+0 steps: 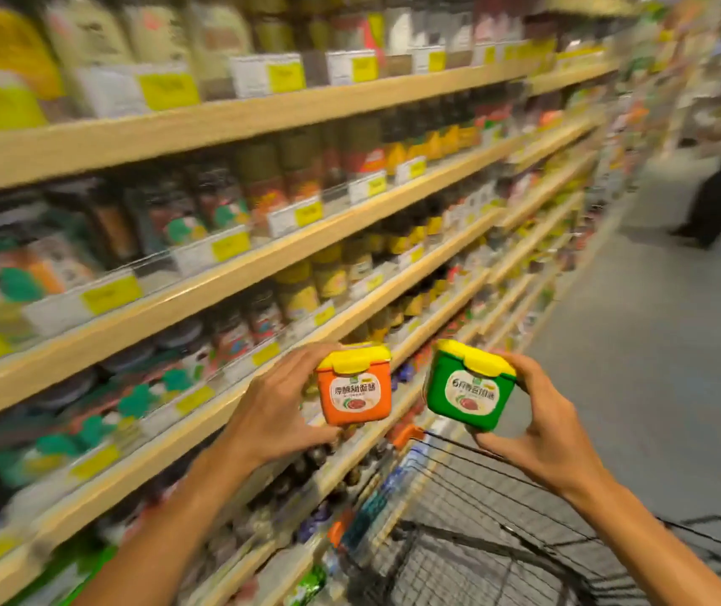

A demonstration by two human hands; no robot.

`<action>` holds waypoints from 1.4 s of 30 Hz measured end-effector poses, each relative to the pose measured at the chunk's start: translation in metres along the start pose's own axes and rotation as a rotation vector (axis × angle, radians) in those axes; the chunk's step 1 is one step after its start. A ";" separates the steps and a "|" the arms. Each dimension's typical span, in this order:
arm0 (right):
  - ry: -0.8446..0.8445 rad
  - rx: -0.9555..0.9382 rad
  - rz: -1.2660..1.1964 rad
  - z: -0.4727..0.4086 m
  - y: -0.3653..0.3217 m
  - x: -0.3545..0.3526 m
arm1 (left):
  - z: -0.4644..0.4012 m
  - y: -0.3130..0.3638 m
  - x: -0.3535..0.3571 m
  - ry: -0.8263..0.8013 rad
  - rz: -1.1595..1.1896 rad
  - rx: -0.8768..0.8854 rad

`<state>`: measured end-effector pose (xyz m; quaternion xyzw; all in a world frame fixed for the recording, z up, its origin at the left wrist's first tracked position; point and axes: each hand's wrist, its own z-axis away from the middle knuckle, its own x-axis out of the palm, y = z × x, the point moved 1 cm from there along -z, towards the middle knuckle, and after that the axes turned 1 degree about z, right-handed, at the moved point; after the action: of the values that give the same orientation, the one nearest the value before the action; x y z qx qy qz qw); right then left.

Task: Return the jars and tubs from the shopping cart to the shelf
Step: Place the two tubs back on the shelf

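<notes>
Above the wire cart (pixel 503 487), beside stocked shelves (pixel 201 295), hands hold two tubs.

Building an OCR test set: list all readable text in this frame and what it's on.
"原酿甜面酱", roughly, some characters soft: white label of the orange tub held by the left hand.
"6", then characters too blurred to read: white label of the green tub held by the right hand.
Yellow price tags along the shelf edges: too blurred to read.
Jars on the shelves: labels too blurred to read.
</notes>
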<state>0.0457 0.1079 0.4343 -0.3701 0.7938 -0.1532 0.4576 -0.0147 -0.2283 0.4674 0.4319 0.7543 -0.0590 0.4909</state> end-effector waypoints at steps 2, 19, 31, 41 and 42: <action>-0.037 -0.118 -0.089 -0.013 -0.020 0.014 | 0.036 0.010 -0.033 0.055 -0.096 -0.085; -0.452 -0.643 -0.539 0.020 -0.293 0.175 | 0.374 0.145 -0.236 0.369 -0.540 -0.633; -0.573 -0.751 -0.598 0.125 -0.496 0.280 | 0.590 0.212 -0.354 0.443 -0.648 -0.730; -0.572 -0.742 -0.533 0.142 -0.548 0.316 | 0.638 0.170 -0.393 0.436 -0.624 -0.658; -0.571 -0.739 -0.534 0.140 -0.551 0.320 | 0.638 0.164 -0.395 0.440 -0.623 -0.656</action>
<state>0.3116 -0.4857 0.4839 -0.7225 0.5169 0.1323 0.4396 0.5990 -0.6886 0.5094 0.0114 0.9120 0.1298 0.3890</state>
